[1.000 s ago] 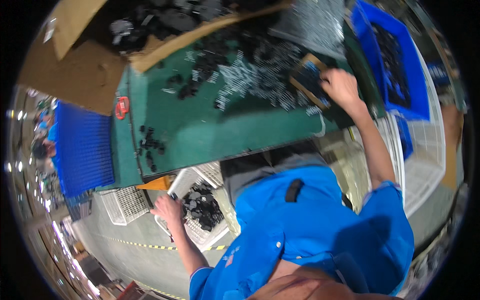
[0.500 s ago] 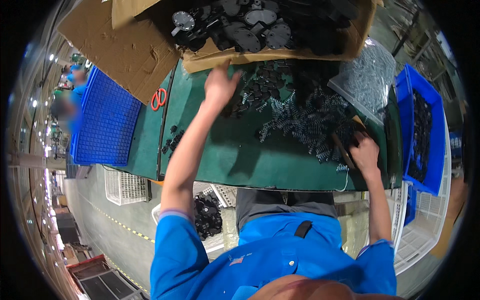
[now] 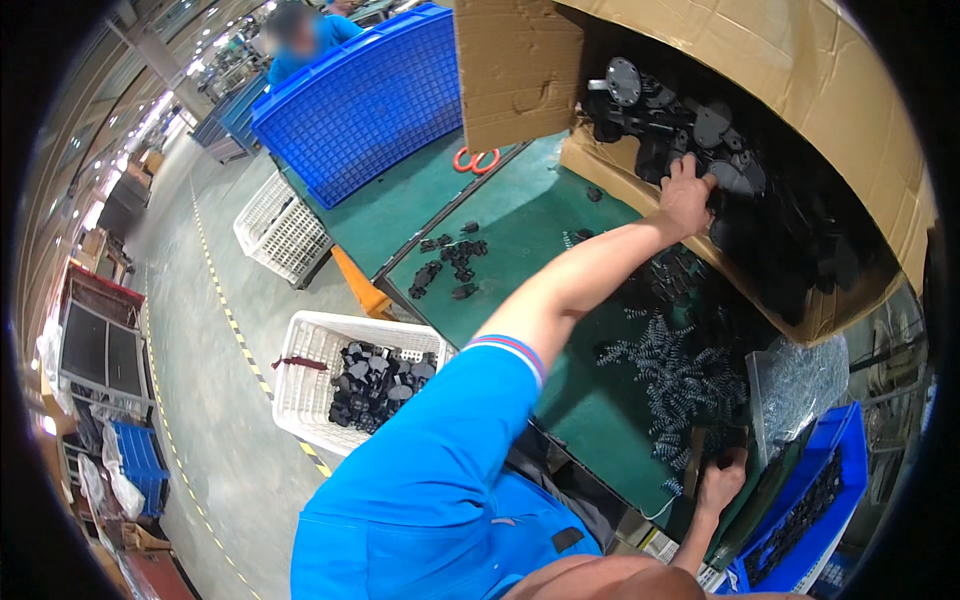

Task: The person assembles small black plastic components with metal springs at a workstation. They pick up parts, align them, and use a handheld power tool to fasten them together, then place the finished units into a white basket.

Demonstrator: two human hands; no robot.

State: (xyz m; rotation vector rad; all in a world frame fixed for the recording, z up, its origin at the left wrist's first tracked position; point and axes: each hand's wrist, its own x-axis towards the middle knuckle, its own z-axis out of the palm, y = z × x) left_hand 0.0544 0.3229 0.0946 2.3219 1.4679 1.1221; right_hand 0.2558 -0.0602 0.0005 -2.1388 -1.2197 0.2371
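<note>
My left hand (image 3: 688,195) reaches over the front wall of a large cardboard box (image 3: 640,172). Its fingers are apart and touch the black plastic parts (image 3: 712,125), some with grey oval plates, heaped inside. At the table's right side my right hand (image 3: 722,482) is closed, fingers curled beside a small brown board-like piece (image 3: 708,440); what they hold, if anything, is hidden. A pile of metal coil springs (image 3: 675,380) lies just beyond it. Small black pieces (image 3: 675,275) are spread between the springs and the box.
A blue crate (image 3: 370,100) and red-handled scissors (image 3: 476,160) are at the far left of the green table (image 3: 430,320). A white basket of parts (image 3: 300,385) stands below left. On the right are a clear plastic bag (image 3: 800,385) and blue bin (image 3: 850,450). A person (image 3: 300,45) is behind.
My left hand has moved from the table in front of the box up onto the parts inside it. My right hand stays by the brown piece. The view has swung left.
</note>
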